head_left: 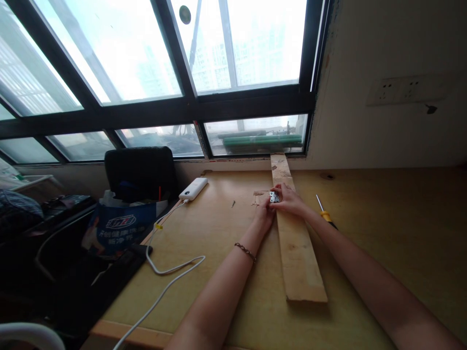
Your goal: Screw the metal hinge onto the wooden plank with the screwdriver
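Observation:
A small silver metal hinge [274,197] with holes is held at the left edge of a long wooden board [297,257]. My right hand [288,200] lies over the board, its fingers closed around the hinge's right and upper sides. From the lower left, my left hand [265,213] pinches the hinge's near edge beside the board. A small screw [233,204] lies on the tabletop to the left of my hands. To the right of the board rests a screwdriver [326,215] with a yellow and black handle.
A white power bank [193,189] with a white cable [175,278] sits along the left edge of the wooden table [383,233]. Beyond that edge stand a black chair [140,163] and a blue bag [120,231]. The board's far end reaches the window wall.

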